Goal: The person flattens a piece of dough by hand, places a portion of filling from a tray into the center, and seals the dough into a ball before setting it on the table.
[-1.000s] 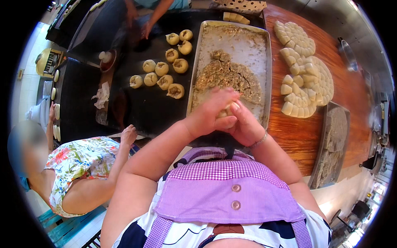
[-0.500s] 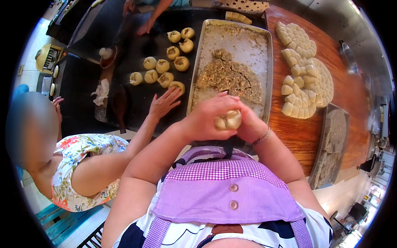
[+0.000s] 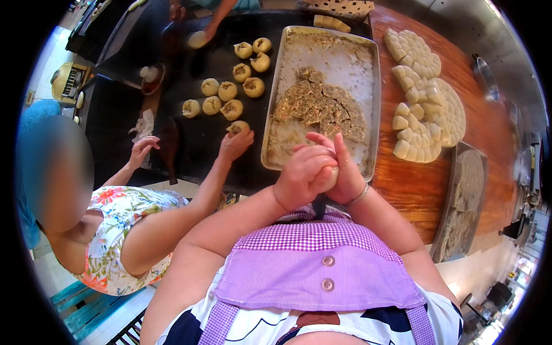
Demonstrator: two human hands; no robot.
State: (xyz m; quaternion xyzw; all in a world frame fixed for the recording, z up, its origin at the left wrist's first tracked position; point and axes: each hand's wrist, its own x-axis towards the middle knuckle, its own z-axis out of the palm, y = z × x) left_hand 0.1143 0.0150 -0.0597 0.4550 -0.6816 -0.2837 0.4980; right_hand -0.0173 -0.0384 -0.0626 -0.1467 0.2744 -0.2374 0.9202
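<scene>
Close to my body, in front of the large metal tray (image 3: 272, 138), my two hands are pressed together around a dough ball (image 3: 330, 180). Only a small pale part of the dough shows between them. My left hand (image 3: 306, 174) is curled over it, fingers bent. My right hand (image 3: 347, 172) cups it from the other side, fingertips pointing up. A brown, crumbly filling (image 3: 322, 106) lies in a cracked slab on the tray, just beyond my hands.
Several filled dough balls (image 3: 227, 90) sit on the black table (image 3: 190, 144). A person in a floral dress (image 3: 138, 207) grips one at left; another person's hand (image 3: 211, 29) holds dough at the far side. Cut dough pieces (image 3: 431, 115) and a long filling pan (image 3: 460, 201) are right.
My hands have closed further over the dough ball, covering most of it. The neighbour's hand now grips the nearest filled ball. A dough ball has appeared by the far person's hand.
</scene>
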